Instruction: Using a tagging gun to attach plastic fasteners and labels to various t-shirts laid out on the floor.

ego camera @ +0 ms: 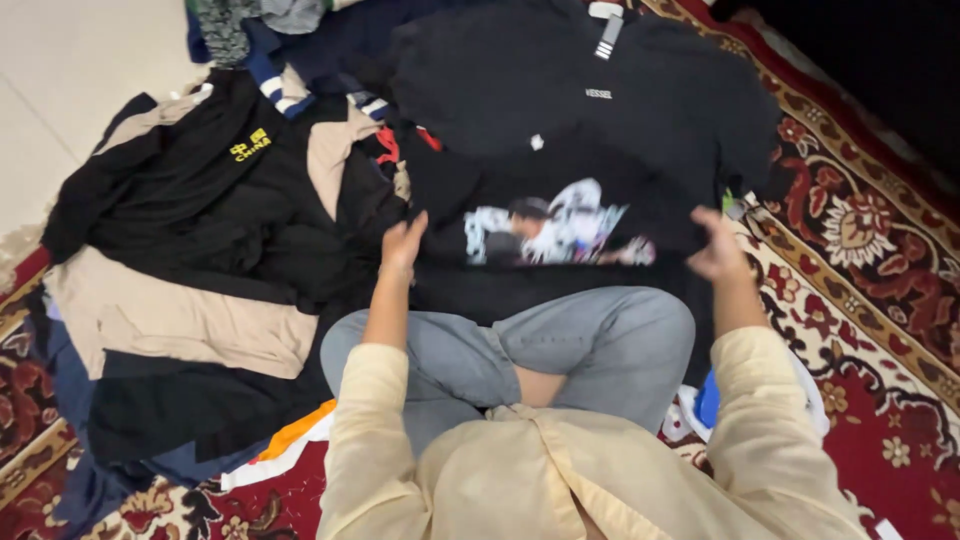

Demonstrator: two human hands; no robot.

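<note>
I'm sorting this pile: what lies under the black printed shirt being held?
The printed shirt lies over another black shirt, and its lower edge drapes over the grey-trousered knees. Whatever lies beneath it further down is covered.

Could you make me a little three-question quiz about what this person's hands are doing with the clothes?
1. True or false: both hands grip the black cotton T-shirt with a colourful picture print.
2. Which lies nearer the left hand: (a) the heap of black and beige garments, or (b) the red patterned woven carpet?
3. What colour are the person's trousers?

Key:
1. True; the left hand and right hand each hold an edge.
2. (a).
3. Pale grey-blue.
</note>
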